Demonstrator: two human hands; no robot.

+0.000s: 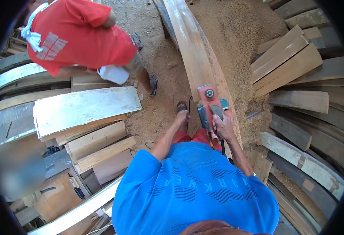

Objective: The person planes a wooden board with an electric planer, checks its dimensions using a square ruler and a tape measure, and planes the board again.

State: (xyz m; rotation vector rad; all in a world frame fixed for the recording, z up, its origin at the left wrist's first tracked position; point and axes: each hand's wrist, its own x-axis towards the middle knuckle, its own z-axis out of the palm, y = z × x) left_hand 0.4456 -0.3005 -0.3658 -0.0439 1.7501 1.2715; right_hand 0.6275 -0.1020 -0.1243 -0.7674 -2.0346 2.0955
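Note:
My right hand [223,127] is wrapped round the rear handle of a red electric planer [212,102]. The planer sits on a long wooden board [191,51], near the board's end closest to me. A black knob tops its front, and a dark cord hangs from its back. My left hand [183,117] is closed beside the board, apart from the planer. A thin black cord [190,102] runs into its fingers, though the small details there are hard to make out. The board lies on a long, narrow workbench [219,84].
A person in a red shirt [82,39] bends over stacked planks at upper left, holding a white object [115,74]. A pale board [88,109] tops the left pile. More planks [289,62] line the right. Wood shavings [234,23] cover the ground. A blurred patch hides something at far left.

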